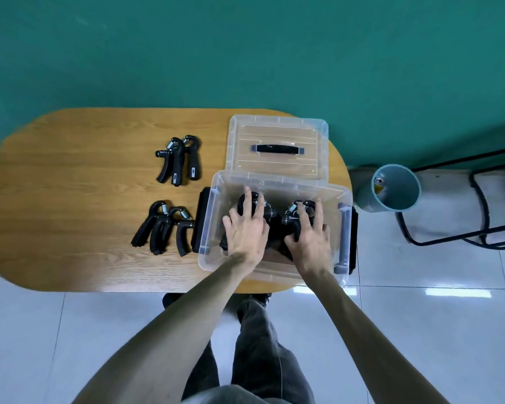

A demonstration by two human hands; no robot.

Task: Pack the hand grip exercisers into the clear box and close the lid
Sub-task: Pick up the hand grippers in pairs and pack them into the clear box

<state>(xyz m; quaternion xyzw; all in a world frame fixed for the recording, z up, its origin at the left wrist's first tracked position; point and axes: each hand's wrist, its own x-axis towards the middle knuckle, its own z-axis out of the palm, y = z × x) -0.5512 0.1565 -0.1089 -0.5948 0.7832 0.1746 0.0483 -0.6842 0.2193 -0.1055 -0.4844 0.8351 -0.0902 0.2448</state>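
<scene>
Fingers: head view; fingers of the left hand (247,231) lie spread and flat over a black spring-loaded hand grip exerciser (252,204) inside the box; fingers of the right hand (311,234) are loosely splayed and curled over a second black exerciser (296,217); whether either hand truly clamps its piece I cannot tell
Box: clear rectangular plastic storage box (209,228) sits at the right end of the rounded oak-veneer table (70,199), its near right corner reaching the table edge; black latches hang at both short sides
Lid: clear plastic lid with a black carry handle (277,148) lies just beyond the box, touching or overlapping its far rim
Still outside: far cluster of black exercisers (178,158) and near cluster of black exercisers (164,225) rest left of the box; the near one sits just beside the left latch
Risk, box: pressing down near the overhanging corner could tip or slide it off; cause, weight at the edge
Risk, packing: handles and springs may interlock or stack high; cause, loose placement; the lid might then fail to seat
Risk, latch: the nearest loose exerciser could foul the left latch
</scene>
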